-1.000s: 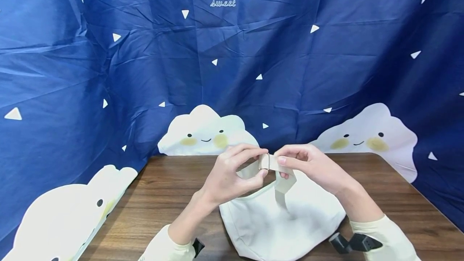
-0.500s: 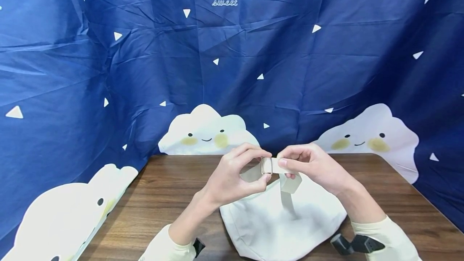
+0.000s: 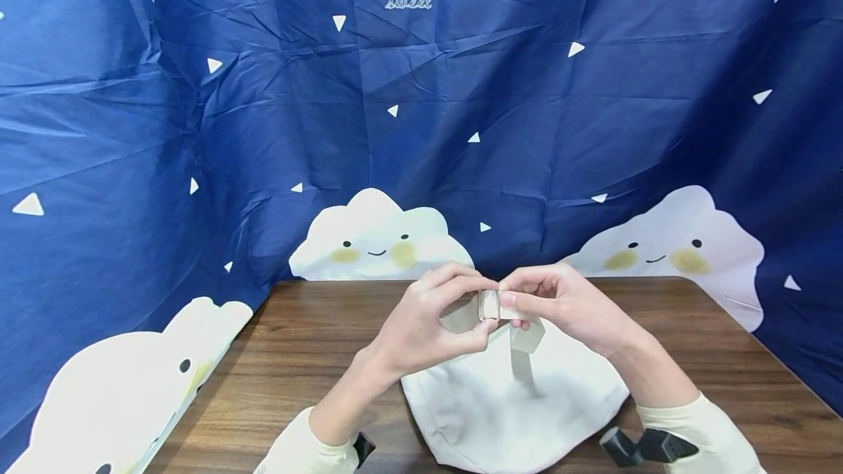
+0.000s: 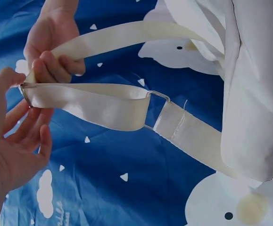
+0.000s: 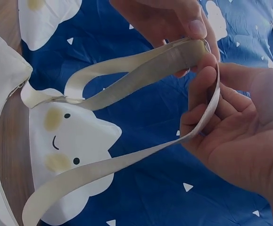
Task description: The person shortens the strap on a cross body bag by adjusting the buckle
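The left hand pinches the pale metal rectangular buckle by its top and bottom ends, thumb and finger parted by just its height; the right hand has its thumb pressed on the flat, cream woven fabric strap just beside the buckle, its fingers curled behind. We find both right of the middle of the head frame, raised above the soft white fabric bag, which lies at the lower middle on the brown wood-grain surface. We judge the strap light, limp and hard to tear, likely to fold or twist when pushed, so we would hold it flat, close to the buckle; the buckle looks stiff, thin and perhaps slippery, best gripped at its two short ends as here. In the head view, the buckle's long axis stands roughly up and down, while the strap's long axis crosses it, running rightward to the right hand. In the left wrist view, we see the strap run in a narrow loop from the buckle at left to a thin metal rectangular ring right of centre, beyond which a stitched length slopes to the bag, lower right.
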Available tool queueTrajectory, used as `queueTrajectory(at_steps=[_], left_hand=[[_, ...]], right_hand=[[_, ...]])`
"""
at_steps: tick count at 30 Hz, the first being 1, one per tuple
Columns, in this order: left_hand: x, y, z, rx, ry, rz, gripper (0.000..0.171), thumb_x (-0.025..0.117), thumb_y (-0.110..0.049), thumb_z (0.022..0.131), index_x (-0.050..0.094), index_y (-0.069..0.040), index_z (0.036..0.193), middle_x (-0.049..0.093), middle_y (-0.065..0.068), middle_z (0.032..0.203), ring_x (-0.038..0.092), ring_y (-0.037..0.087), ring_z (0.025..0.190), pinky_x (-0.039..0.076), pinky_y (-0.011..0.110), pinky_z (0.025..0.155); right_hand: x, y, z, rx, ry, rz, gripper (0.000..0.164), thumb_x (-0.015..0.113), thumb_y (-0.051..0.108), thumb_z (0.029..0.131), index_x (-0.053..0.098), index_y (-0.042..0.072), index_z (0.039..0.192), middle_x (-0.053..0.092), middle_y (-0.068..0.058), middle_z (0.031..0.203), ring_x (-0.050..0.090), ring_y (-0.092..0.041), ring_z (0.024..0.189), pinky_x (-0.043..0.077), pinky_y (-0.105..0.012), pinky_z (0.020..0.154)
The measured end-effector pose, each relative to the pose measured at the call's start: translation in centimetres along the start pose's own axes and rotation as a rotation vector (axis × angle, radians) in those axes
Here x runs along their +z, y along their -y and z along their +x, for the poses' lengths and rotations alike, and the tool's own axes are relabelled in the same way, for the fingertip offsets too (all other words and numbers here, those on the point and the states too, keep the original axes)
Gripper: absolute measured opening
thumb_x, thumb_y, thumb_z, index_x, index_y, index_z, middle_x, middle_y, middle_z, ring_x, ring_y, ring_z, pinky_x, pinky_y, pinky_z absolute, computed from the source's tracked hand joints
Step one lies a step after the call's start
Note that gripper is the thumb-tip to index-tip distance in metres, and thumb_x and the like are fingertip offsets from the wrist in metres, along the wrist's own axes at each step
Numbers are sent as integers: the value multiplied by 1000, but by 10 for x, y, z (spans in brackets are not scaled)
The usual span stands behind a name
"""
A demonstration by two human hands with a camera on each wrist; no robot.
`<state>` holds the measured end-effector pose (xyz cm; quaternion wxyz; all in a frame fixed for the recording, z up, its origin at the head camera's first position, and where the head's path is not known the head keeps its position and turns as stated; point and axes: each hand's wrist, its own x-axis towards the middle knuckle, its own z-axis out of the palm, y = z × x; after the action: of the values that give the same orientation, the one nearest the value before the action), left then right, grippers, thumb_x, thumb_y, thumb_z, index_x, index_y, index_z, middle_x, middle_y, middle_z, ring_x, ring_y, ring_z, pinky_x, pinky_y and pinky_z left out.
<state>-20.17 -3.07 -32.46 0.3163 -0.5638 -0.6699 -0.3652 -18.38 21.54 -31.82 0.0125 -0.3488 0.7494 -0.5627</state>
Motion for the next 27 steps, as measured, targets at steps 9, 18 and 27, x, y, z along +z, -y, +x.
queueTrajectory(at_steps=[9,18,27], left_hand=[[-5,0,2,9,-39,39,35,78,-11,80,72,-6,114,66,0,107,61,11,97,50,23,87],[-7,-2,2,-8,-57,71,34,78,-15,81,72,-10,114,65,-4,105,60,12,93,45,24,87],[-7,-3,1,-10,-47,102,35,79,-18,81,72,-11,114,64,-5,105,59,8,94,43,25,88]], right_hand=[[-9,-1,-2,44,-4,-12,13,67,9,99,74,9,110,69,-10,87,63,-21,78,51,-33,70],[-17,-3,-6,23,-11,-3,10,67,6,97,73,7,105,68,-10,83,60,-20,75,48,-33,66],[-11,-3,-5,-2,-8,23,11,66,3,97,73,5,105,67,-7,82,61,-18,74,49,-32,66]])
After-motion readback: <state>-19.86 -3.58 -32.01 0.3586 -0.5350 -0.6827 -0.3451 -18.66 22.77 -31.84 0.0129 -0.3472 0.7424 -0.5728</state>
